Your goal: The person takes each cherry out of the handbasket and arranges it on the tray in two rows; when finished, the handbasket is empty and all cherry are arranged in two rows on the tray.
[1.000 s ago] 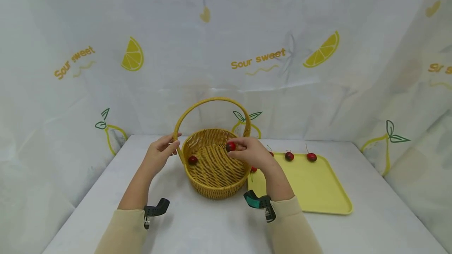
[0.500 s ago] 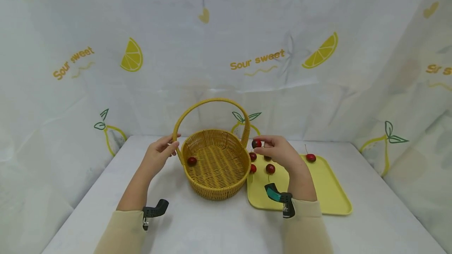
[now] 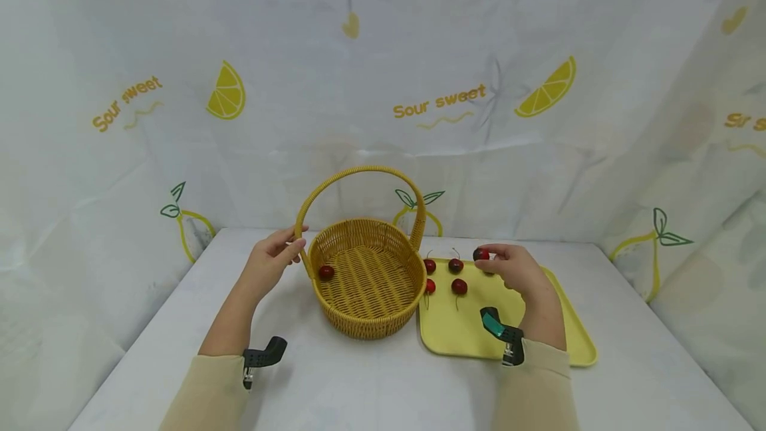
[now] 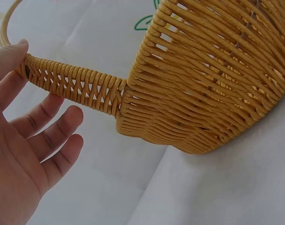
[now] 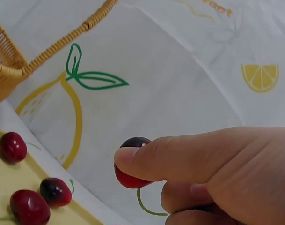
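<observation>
My left hand point(image 3: 270, 259) pinches the left side of the yellow woven basket's handle, thumb on one side and index finger on the other; the left wrist view shows the handle point(image 4: 76, 84) close up. One dark red cherry point(image 3: 326, 273) lies inside the basket point(image 3: 365, 330), at its left. Over the back part of the yellow tray point(image 3: 461, 341), my right hand point(image 3: 519, 271) pinches a red and black cherry point(image 5: 132, 176) between thumb and fingers, its green stem hanging down. Several cherries point(image 3: 459, 287) lie on the tray's left side. Another, partly hidden, sits just below the held one.
Basket and tray stand side by side on a white-covered table point(image 3: 371, 384), the tray on the right. A white cloth point(image 3: 335, 112) with lemon prints hangs behind and at both sides. The basket's tall arched handle point(image 3: 371, 169) rises between the hands.
My right hand has carried the cherry rightward from above the basket to over the tray, uncovering cherries on the tray's left side. My left hand has stayed on the handle.
</observation>
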